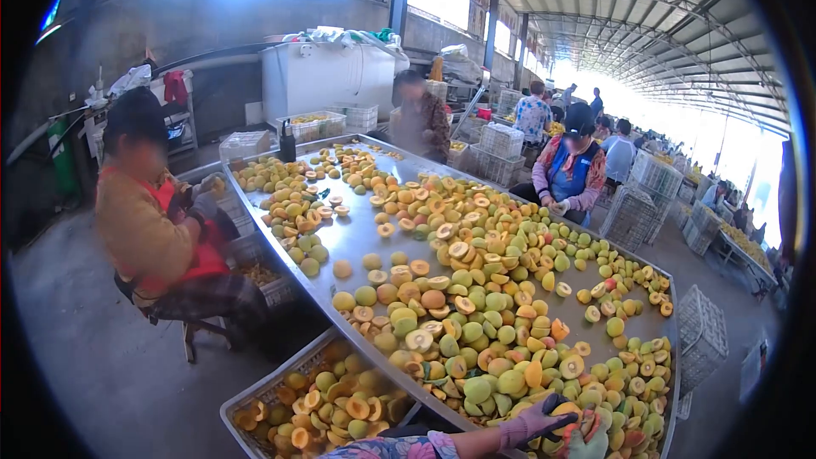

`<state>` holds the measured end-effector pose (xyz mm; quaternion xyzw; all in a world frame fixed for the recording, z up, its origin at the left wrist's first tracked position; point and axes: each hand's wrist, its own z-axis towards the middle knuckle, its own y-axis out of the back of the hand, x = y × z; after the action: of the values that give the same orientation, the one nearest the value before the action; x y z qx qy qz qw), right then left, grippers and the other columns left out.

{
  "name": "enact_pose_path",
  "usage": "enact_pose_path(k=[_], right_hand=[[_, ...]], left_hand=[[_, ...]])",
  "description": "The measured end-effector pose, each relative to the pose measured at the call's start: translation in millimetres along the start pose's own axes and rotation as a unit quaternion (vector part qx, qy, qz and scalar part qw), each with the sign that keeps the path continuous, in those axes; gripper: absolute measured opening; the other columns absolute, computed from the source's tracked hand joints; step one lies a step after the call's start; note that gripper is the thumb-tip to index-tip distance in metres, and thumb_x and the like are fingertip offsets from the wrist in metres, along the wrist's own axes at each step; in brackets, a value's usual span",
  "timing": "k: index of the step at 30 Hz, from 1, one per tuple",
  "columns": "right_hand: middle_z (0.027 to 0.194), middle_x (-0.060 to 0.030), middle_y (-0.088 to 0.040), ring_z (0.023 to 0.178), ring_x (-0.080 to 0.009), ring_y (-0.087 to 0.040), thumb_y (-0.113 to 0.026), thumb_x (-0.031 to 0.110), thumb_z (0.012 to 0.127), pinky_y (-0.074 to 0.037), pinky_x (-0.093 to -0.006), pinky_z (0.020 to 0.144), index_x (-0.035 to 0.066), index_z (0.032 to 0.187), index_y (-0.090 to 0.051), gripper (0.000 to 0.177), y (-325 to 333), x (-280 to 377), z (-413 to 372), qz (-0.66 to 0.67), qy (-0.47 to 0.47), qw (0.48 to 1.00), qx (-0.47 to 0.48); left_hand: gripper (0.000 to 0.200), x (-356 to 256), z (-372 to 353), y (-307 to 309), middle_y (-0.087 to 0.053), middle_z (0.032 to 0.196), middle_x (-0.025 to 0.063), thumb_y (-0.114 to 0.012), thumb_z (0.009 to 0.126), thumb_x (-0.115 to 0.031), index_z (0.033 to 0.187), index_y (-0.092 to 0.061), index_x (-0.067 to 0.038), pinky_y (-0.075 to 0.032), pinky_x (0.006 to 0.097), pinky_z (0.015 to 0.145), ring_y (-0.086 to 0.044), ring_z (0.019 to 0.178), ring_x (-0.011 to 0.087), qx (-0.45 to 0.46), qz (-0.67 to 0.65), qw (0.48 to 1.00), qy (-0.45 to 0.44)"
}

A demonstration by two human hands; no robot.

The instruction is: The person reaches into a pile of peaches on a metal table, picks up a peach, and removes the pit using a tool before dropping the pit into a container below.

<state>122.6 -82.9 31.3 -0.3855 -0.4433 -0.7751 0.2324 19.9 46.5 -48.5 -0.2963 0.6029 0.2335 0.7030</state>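
Note:
At the bottom edge, my left hand [537,422], in a purple glove with dark fingers, closes on an orange-yellow peach [567,410]. Right beside it is my right hand [588,442] in a pale green glove, its fingers curled close to the same fruit. Whatever lies inside those fingers is partly hidden and cut off by the frame. Around both hands spreads a heap of whole and halved peaches [476,306], some with pits showing, on a metal table [361,234].
A crate of peach halves [234,412] stands below the table's near left edge. One person [161,212] sits at the left side, another [571,166] across the table. A dark bottle [287,143] stands at the far left corner. Stacked crates [702,327] are on the right.

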Motion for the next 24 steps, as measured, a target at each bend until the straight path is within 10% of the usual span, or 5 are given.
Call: enact_pose_path(k=[3,10,15,20,24], right_hand=[[0.076,-0.006,-0.059,0.058,-0.0182,-0.055,-0.07,0.01,0.088,-0.047,-0.0311,0.052,0.004,0.114,-0.057,0.029,-8.6,-12.2,2.2,0.216,-0.133,0.967,0.008],[0.072,-0.0014,-0.058,0.047,-0.0097,-0.048,-0.07,0.01,0.09,-0.04,-0.0253,0.043,0.005,0.11,-0.06,0.024,-16.8,-14.6,2.2,0.316,-0.156,0.936,0.011],[0.08,-0.0033,-0.063,0.054,-0.0097,-0.053,-0.07,0.012,0.09,-0.044,-0.0258,0.049,0.001,0.122,-0.055,0.036,-11.5,-37.0,-1.2,0.203,-0.016,0.977,-0.059],[0.075,-0.0059,-0.059,0.057,-0.0095,-0.055,-0.062,-0.004,0.081,-0.047,-0.0249,0.051,-0.001,0.113,-0.051,0.034,7.9,-15.4,-11.8,0.312,-0.173,0.934,0.009],[0.082,-0.0172,-0.064,0.078,-0.0355,-0.065,-0.062,0.022,0.088,-0.051,-0.0418,0.069,0.001,0.107,-0.057,0.029,3.2,-11.5,-13.8,0.061,-0.078,0.99,0.097]], left_hand=[[0.06,58.9,21.6,11.8,-0.054,0.128,0.01,-0.068,0.092,-0.029,0.141,-0.044,-0.006,-0.043,0.0335,0.1,-0.052,0.118,0.0191,0.01,0.249,0.888,-0.386],[0.048,27.9,18.0,15.3,-0.06,0.123,0.0086,-0.072,0.087,-0.024,0.127,-0.056,-0.003,-0.043,0.0326,0.099,-0.056,0.108,0.0173,0.202,0.03,0.978,-0.045],[0.076,6.1,-1.7,21.0,-0.053,0.137,0.0126,-0.075,0.086,-0.03,0.144,-0.034,-0.004,-0.04,0.0352,0.105,-0.052,0.122,0.0217,0.047,0.187,0.955,-0.224],[0.058,-19.3,-3.7,22.8,-0.06,0.125,0.0139,-0.046,0.101,-0.047,0.135,-0.047,0.001,-0.047,0.0407,0.103,-0.062,0.108,0.0248,0.045,-0.413,0.906,0.083],[0.061,-37.6,-13.3,3.6,-0.067,0.105,0.0146,-0.032,0.105,-0.049,0.115,-0.059,0.005,-0.051,0.0377,0.096,-0.066,0.099,0.0241,-0.039,-0.05,0.986,-0.157]])
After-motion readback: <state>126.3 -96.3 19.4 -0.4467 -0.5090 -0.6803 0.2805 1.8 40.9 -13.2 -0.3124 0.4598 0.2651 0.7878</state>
